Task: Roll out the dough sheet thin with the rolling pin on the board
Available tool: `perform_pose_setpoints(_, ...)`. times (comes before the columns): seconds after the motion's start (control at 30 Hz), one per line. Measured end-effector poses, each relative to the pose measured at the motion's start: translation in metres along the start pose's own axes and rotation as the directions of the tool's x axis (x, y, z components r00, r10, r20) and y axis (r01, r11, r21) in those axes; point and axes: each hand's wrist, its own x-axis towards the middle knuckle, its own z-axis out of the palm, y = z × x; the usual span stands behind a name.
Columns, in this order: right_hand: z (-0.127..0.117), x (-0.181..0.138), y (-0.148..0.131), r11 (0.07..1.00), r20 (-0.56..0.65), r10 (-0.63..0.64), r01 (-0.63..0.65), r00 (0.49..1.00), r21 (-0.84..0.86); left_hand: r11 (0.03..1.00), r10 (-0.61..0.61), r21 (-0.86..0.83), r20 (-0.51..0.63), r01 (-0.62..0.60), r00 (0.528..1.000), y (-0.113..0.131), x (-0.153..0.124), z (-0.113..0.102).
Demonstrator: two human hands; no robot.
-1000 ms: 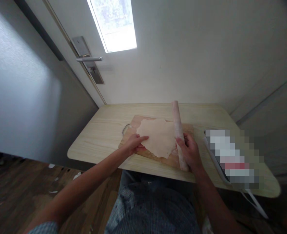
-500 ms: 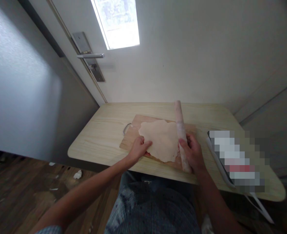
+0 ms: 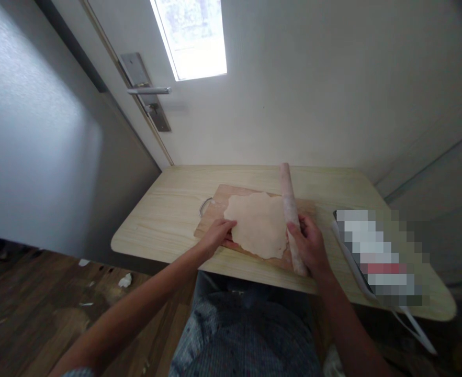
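Note:
A thin, pale sheet of dough (image 3: 258, 225) with a wavy edge lies flat on a wooden cutting board (image 3: 211, 212). At the sheet's lower left edge is my left hand (image 3: 218, 234), its thumb above the dough and its fingers low at the rim, partly hidden. My right hand (image 3: 311, 241) grips a long wooden rolling pin (image 3: 289, 201) near its lower end. The pin rests along the right side of the dough, pointing away from me, its far end reaching past the board.
The board has a metal handle (image 3: 204, 207) at its left. A device with a blurred screen (image 3: 375, 256) and a white cable lies on the right of the pale wooden table (image 3: 152, 209). Behind stands a door with a lever handle (image 3: 150, 90). Scraps litter the floor.
My left hand has shifted slightly left along the dough's edge, and its thumb has drawn back from the sheet's surface. My right hand and the rolling pin stay nearly in place.

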Motion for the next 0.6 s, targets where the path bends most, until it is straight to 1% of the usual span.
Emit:
perform_pose_setpoints(0.07, 0.000, 0.000, 0.000, 1.000, 0.001, -0.001, 0.001, 1.000, 0.001, 0.997, 0.037, 0.073, -0.040, -0.034, 0.999, -0.002, 0.002, 0.001)
perform_pose_setpoints(0.17, 0.000, -0.001, 0.000, 1.000, -0.003, -0.004, 0.004, 1.000, 0.007, 0.962, 0.123, 0.255, -0.090, -0.096, 0.988, -0.005, 0.005, 0.004)
perform_pose_setpoints(0.23, 0.000, -0.002, 0.000, 1.000, -0.004, -0.001, 0.001, 1.000, 0.005, 0.926, 0.173, 0.354, -0.104, -0.127, 0.979, -0.007, 0.006, 0.006)
perform_pose_setpoints(0.3, 0.000, -0.003, 0.000, 1.000, -0.007, 0.001, -0.001, 1.000, -0.006, 0.895, 0.227, 0.412, -0.097, -0.169, 0.969, -0.008, 0.005, 0.007)
perform_pose_setpoints(0.37, 0.000, -0.004, 0.000, 1.000, -0.003, 0.003, -0.003, 1.000, -0.006, 0.866, 0.278, 0.452, -0.086, -0.212, 0.957, -0.011, 0.004, 0.008)
perform_pose_setpoints(0.43, 0.000, -0.004, 0.000, 1.000, 0.002, 0.005, -0.005, 1.000, 0.003, 0.845, 0.307, 0.484, -0.088, -0.229, 0.947, -0.013, 0.004, 0.010)
perform_pose_setpoints(0.5, 0.000, -0.004, 0.001, 1.000, 0.007, 0.008, -0.008, 1.000, 0.007, 0.847, 0.305, 0.483, -0.097, -0.223, 0.947, -0.014, 0.003, 0.010)
perform_pose_setpoints(0.6, 0.000, -0.004, 0.002, 1.000, 0.007, 0.006, -0.006, 1.000, 0.011, 0.894, 0.255, 0.398, -0.071, -0.207, 0.964, -0.013, 0.003, 0.009)
